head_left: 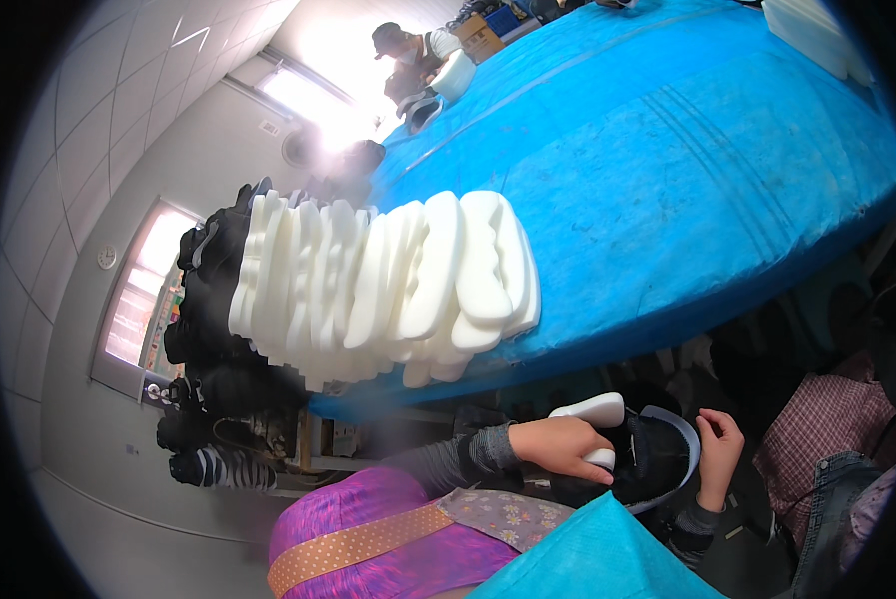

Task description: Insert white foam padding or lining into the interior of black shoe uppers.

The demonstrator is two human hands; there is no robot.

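At the lower middle, below the table edge, my left hand [563, 446] is closed around a white foam pad [593, 409] with rounded ends. The pad lies against a black fabric piece [650, 454] that has a curved, light grey band along its edge. My right hand [719, 454] is beside that band, its fingers loosely bent and apart, with nothing visible between them. Whether its fingertips touch the band is unclear. My left hand covers part of the foam pad.
A long row of white foam pads [433, 265] stands on the blue-covered table [667, 200]. Black fabric pieces [223, 290] are piled left of it. Across the table a person [413, 65] handles a white piece. More white foam [817, 35] lies far right. Checked cloth [827, 429] hangs near my right.
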